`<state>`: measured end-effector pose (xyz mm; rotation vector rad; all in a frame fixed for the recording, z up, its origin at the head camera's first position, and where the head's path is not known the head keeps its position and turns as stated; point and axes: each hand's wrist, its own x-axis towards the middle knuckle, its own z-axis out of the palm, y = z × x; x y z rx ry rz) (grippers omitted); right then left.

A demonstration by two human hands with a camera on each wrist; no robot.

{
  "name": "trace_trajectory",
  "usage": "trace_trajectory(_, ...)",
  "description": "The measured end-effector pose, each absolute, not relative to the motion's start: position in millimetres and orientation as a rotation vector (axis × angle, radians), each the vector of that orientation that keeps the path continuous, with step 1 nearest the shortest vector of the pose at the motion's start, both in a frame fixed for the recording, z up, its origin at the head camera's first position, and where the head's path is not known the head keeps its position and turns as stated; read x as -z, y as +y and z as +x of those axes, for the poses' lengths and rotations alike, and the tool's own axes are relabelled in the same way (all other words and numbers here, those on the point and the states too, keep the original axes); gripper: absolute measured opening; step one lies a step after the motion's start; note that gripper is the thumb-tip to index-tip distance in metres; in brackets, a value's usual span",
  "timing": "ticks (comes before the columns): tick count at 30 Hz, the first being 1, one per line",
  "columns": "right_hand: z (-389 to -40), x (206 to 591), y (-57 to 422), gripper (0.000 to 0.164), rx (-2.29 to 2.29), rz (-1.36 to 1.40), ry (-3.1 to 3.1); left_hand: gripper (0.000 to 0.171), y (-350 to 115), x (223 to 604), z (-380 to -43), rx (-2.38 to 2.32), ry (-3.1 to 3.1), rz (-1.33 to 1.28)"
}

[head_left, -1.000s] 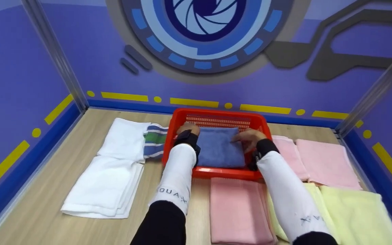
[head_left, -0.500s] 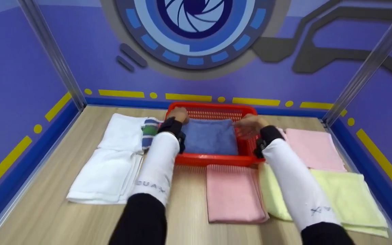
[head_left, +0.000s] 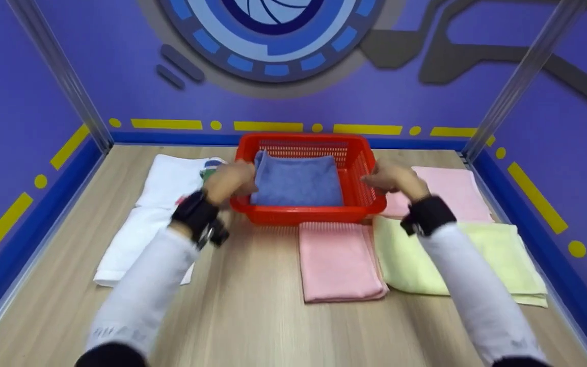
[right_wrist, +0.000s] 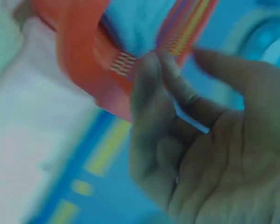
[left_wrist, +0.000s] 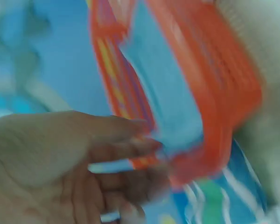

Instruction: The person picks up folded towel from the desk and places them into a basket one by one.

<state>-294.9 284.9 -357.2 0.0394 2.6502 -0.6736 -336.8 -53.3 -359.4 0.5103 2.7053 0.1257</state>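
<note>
Towel (head_left: 297,181) inside red basket (head_left: 298,216)

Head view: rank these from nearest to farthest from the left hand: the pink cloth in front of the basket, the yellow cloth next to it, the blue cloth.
From the left hand:
1. Blue cloth: just right, inside the red basket.
2. Pink cloth: right, in front of the basket.
3. Yellow cloth: farther right, beyond the pink cloth.
</note>
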Motion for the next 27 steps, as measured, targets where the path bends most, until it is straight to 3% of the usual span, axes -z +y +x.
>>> trace_trajectory(5,-234,378,271,0.033,0.601,-0.162,2.695,0.021,-52,397,-279,-0.222,2.659,0.788)
trace_trajectory(10,-196,420,263,0.021,0.640,-0.193,2.625,0.027,-35,449,-256,-0.269,2.520,0.889)
trace_trajectory(15,-193,461,246,0.051,0.540,-0.166,2.760,0.034,-14,482,-254,-0.529,2.512,0.851)
trace_trajectory(23,-196,494,230,0.048,0.724,-0.361,2.943,0.038,11,496,-253,-0.665,2.617,0.682)
trace_trajectory(27,-188,490,230,0.048,0.585,-0.268,3.145,0.036,16,496,-254,-0.523,2.761,0.634)
